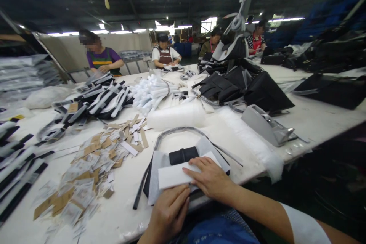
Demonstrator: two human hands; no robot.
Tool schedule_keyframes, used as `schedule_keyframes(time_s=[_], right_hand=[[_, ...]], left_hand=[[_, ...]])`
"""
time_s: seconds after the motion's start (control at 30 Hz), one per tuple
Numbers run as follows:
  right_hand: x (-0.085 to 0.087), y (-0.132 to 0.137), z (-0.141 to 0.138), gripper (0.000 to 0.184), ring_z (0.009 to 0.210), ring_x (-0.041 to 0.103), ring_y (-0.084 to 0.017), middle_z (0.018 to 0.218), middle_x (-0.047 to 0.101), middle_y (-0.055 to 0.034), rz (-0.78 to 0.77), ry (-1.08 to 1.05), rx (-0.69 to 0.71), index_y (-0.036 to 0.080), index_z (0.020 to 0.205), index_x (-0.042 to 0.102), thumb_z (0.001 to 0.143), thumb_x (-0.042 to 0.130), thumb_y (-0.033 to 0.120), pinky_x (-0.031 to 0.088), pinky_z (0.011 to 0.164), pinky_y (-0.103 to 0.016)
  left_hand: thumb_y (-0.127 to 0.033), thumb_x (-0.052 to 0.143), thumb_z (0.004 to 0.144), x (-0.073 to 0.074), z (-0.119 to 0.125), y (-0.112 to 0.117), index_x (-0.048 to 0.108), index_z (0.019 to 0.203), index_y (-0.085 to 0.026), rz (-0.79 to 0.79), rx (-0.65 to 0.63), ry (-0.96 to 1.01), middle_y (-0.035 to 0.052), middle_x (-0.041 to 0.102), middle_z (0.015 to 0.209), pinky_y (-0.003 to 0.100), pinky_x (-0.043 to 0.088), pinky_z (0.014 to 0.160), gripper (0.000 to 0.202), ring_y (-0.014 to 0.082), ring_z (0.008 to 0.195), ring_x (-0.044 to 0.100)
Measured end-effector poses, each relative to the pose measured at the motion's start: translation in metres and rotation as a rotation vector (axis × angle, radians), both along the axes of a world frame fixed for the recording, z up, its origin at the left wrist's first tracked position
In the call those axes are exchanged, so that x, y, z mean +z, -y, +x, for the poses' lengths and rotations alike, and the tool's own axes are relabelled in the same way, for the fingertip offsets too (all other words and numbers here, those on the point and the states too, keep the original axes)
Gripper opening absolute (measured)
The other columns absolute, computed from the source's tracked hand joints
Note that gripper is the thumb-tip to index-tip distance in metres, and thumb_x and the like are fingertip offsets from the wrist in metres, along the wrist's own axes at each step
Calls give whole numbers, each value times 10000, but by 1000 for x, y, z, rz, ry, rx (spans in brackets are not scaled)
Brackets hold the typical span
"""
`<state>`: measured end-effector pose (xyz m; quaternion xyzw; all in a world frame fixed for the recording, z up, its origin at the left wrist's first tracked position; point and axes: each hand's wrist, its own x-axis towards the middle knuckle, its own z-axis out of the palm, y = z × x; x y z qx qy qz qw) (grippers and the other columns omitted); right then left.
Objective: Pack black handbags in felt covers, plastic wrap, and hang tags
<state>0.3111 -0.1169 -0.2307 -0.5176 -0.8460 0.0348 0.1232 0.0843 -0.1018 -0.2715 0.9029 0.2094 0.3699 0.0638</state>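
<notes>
Left hand (170,206) curled, hold unclear; right hand (211,177) spread flat on pad (172,175). I judge it light, soft; grasp edges.

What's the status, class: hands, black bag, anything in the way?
Right hand on white strip; left hand at its near edge. Strip across black bag. Card heap left, clear of bag.

Left hand (170,210): back turned up, fingers close together and slightly bent, slanting up and to the right; grip hidden beneath.
Left wrist (150,236): low, at the bottom edge of view.
Right hand (213,177): palm down, fingers spread, tips toward the left; ahead of the left hand, near it.
Right forearm (259,206): bare near the wrist, slanting in from lower right.
</notes>
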Motion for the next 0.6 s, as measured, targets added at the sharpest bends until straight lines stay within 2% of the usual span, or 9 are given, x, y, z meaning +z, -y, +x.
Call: schedule_keyframes(time_s=[0.1,0.2,0.3,0.37,0.43,0.47,0.53,0.6], right_hand=[[-4,-1,-1,413,1194,503,-305,1352,550,-129,5,-42,-16,282,1379,533,980,472,370,403,1021,-486],[-10,-2,-3,365,1205,506,-305,1352,563,-137,-3,-89,-40,229,1294,605,966,494,347,395,1038,-497],[-7,-3,-2,356,1220,518,-294,1324,591,-153,-52,-173,-31,182,1245,642,936,553,333,399,1054,-477],[3,-5,5,354,1215,544,-273,1295,620,-143,-113,-262,14,170,1209,671,889,629,316,407,1065,-424],[21,-13,19,267,1136,614,-224,1203,685,-102,-219,-364,123,179,1109,723,881,648,296,451,1018,-332],[32,-21,28,214,1065,653,-194,1127,721,-77,-273,-412,177,185,1042,745,902,627,296,480,965,-283],[52,-45,50,249,925,699,-146,976,761,-38,-297,-484,198,189,948,763,966,545,309,511,864,-216],[67,-82,73,275,910,704,-143,975,766,-34,-138,-452,63,185,960,761,983,523,323,518,852,-212]], left_hand=[[-121,547,919,21,6,-3,572,1334,-173,89,55,-8,101,694,1224,253,561,929,419,186,1091,677],[-288,541,950,29,19,-9,456,1447,-180,86,128,-141,133,527,1444,340,542,989,516,257,1284,554],[-431,528,950,12,26,-17,357,1504,-152,144,157,-265,172,412,1523,385,548,974,643,300,1335,497],[-450,533,946,-6,26,-22,328,1513,-117,219,146,-311,184,451,1494,379,533,993,689,299,1335,497],[-465,523,951,-23,22,-27,332,1509,-93,295,149,-332,181,496,1461,356,509,1022,697,287,1334,499],[-484,508,956,-30,21,-30,342,1505,-92,336,156,-337,181,511,1448,344,502,1026,695,283,1327,508],[-533,458,968,-38,20,-34,371,1497,-115,434,157,-336,178,554,1408,324,510,1008,681,275,1289,548],[-535,407,987,-44,22,-34,404,1487,-149,503,193,-335,168,604,1353,322,525,985,632,268,1255,580]])
